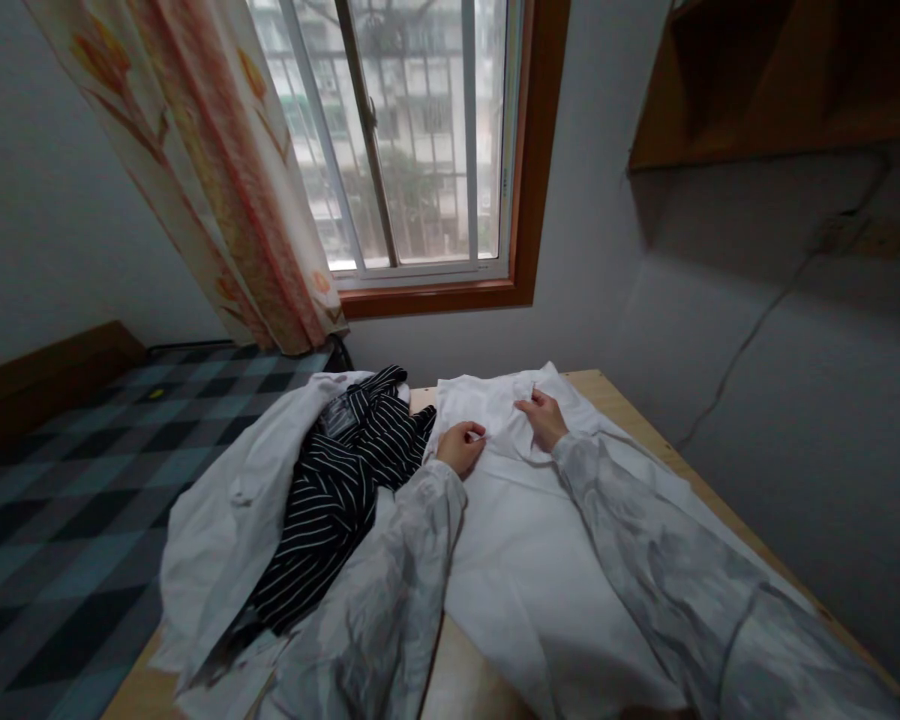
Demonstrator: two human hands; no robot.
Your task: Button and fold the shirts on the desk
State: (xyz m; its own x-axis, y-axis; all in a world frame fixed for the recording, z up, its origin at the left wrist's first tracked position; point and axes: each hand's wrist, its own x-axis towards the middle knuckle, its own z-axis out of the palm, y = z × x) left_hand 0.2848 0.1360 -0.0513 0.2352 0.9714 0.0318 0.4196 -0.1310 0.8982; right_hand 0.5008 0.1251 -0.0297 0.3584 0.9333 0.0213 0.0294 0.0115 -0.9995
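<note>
A white garment (517, 540) lies spread over the wooden table (472, 675) in front of me, its far end near the wall. My left hand (461, 447) is on the left side of its upper part, thumb and forefinger pinched together at the fabric. Close to the far edge, my right hand (544, 418) grips a small fold of the same cloth between thumb and fingers. To the left of my left hand is a black garment with white stripes (337, 480), crumpled. It lies partly over another white garment (232, 500).
A bed with a dark checked cover (67, 490) adjoins the table on the left. Beyond it hang a floral curtain (217, 170) and a window (420, 140). On the right, a wall carries a wooden shelf (757, 90) and a loose cable (750, 340).
</note>
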